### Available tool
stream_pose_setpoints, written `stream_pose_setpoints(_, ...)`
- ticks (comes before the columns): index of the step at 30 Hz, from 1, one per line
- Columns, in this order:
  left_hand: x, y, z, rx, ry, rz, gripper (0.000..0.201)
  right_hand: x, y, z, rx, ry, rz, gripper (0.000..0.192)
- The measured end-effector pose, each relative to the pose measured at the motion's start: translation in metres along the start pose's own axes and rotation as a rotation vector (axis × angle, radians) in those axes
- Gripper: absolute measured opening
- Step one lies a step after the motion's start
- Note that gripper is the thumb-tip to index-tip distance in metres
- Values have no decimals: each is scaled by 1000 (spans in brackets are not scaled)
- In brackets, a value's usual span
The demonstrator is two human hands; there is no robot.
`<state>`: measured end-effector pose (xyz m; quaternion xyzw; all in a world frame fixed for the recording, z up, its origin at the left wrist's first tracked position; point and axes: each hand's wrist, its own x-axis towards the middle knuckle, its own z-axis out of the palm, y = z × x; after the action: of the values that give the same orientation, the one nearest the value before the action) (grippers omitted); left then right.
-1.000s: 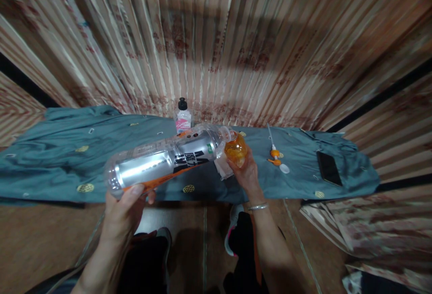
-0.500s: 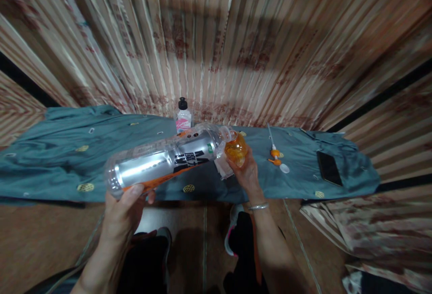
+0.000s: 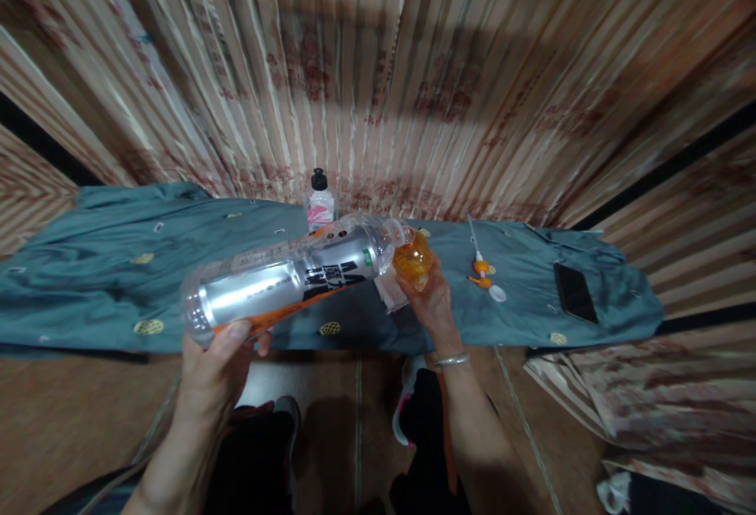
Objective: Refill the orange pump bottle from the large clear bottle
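Note:
My left hand [image 3: 220, 357] grips the base end of a large clear plastic bottle [image 3: 283, 283] with a silver and orange label. The bottle lies almost level, its mouth tipped against a small orange container [image 3: 412, 261]. My right hand [image 3: 432, 304] holds that orange container over the teal cloth [image 3: 118, 279], with a pale scrap of tissue or cloth [image 3: 390, 294] tucked under its fingers. A bracelet circles the right wrist.
A small bottle with a black cap and pink label [image 3: 320, 204] stands at the back by the curtain. An orange and white pump head with its tube [image 3: 483, 269] lies right of my hand. A dark phone [image 3: 575, 294] rests further right. Striped curtains surround the surface.
Both hands and the bottle keep almost the same pose; the whole scene sits a few pixels higher in the frame, as the camera shifts slightly.

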<state>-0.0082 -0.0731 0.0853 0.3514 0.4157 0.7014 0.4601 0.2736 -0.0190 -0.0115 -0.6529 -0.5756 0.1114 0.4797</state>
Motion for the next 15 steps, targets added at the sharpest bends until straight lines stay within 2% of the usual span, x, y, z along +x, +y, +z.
stream_pose_setpoints(5, 0, -1, -2, -2, -3, -9, 81, 0, -2, -1, 22, -13, 21, 70)
stream_pose_setpoints(15, 1, -3, -4, -8, 14, -16, 75, 0, 0, 1, 21, 6, 3, 70)
